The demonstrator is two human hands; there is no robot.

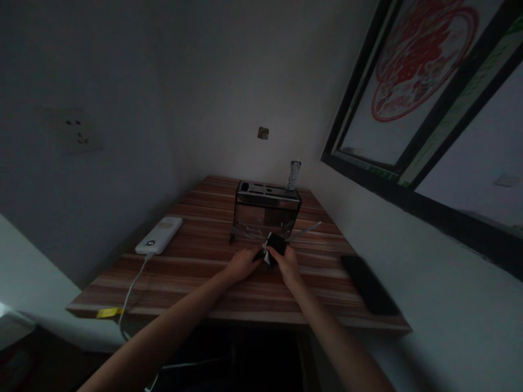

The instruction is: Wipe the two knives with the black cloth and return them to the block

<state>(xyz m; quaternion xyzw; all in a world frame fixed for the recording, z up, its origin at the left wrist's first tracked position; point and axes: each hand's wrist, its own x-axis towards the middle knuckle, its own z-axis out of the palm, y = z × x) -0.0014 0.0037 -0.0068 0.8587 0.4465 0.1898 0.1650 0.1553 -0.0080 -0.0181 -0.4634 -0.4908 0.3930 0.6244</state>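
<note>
Near the middle of the table, my right hand point(289, 262) is closed around a small black block-shaped object point(278, 242) with a white edge or scrap on its left side. Its exact kind is too dark to make out. My left hand point(243, 263) meets it from the left, fingers pinched on a dark part that seems to belong to the same object. Just behind both hands stands a black-framed rack point(268, 191) with a slotted top and clear sides. A thin pale strip point(304, 231) sticks out to the right beyond my right hand.
A white power bank point(159, 235) with a cable lies at the left of the wooden table point(196, 239). A flat black object point(369, 285) rests along the right edge. A crumpled silvery packet point(293, 174) stands at the rack's back right. Walls border the table, with a window point(392, 109) at right.
</note>
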